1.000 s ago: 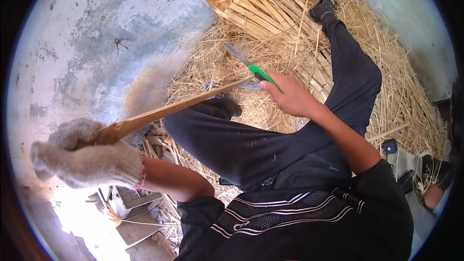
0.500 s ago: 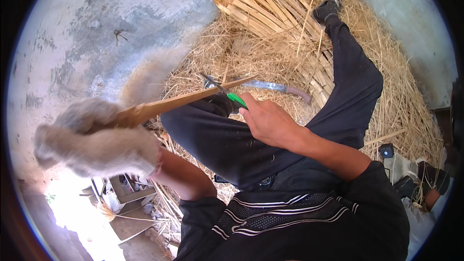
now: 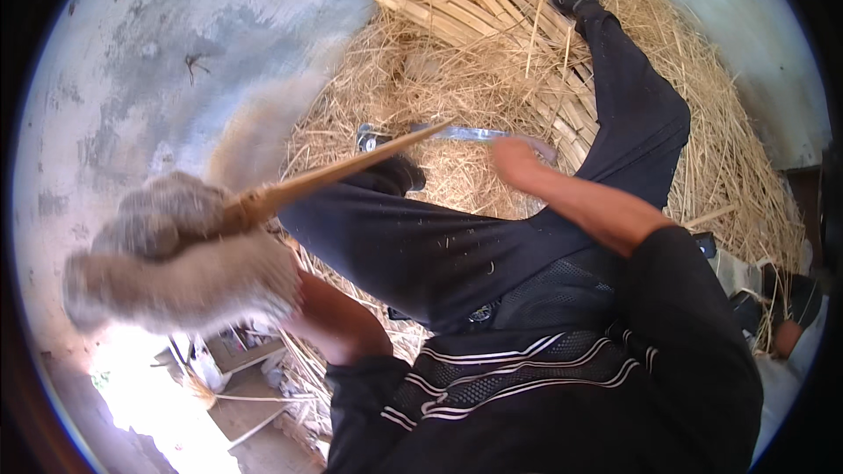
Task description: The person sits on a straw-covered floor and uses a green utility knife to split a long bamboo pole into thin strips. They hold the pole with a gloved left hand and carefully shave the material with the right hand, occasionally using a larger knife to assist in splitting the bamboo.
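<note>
My left hand [image 3: 189, 237], in a thick grey knitted glove, is closed around the wide end of a bamboo strip [image 3: 338, 171]. That strip tapers to a point, slanting up to the right over my bent leg. My bare right hand [image 3: 516, 161] is beyond my lap, over the handle end of a machete [image 3: 479, 133] lying on the straw. Blur and the angle hide its fingers, so I cannot tell whether it holds anything or only touches the machete. The green-handled knife is out of sight.
Split bamboo strips [image 3: 439, 13] lie in a pile on loose straw [image 3: 421, 70]. A whitewashed wall [image 3: 202, 61] rises at the left, another pale wall [image 3: 738, 26] at the right. My legs [image 3: 421, 254] surround the work spot. Part of another person [image 3: 790, 338] shows at the right edge.
My right hand has left the bamboo strip and moved right and away toward the machete. The green-handled knife it held no longer shows. My left hand still grips the strip.
</note>
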A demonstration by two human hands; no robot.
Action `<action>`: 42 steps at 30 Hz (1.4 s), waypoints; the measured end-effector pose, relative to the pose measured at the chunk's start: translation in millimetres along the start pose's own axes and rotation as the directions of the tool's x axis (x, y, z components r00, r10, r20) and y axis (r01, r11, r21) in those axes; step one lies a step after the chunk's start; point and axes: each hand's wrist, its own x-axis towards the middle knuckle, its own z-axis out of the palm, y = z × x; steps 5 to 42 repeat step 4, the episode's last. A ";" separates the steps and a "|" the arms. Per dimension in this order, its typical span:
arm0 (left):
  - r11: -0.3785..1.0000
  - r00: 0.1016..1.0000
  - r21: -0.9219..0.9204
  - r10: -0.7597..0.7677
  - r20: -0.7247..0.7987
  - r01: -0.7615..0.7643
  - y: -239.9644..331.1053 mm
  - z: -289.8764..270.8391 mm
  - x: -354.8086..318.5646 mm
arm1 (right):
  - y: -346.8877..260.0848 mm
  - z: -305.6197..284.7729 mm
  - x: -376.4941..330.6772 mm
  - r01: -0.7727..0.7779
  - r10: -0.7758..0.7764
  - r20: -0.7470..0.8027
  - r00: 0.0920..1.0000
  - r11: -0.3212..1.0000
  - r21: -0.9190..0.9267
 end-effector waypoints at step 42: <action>0.999 0.999 0.054 -0.005 0.040 0.003 -21.7 -17.0 -3.2 | 42.5 41.7 -21.9 -0.267 0.335 -0.121 0.935 0.885 0.382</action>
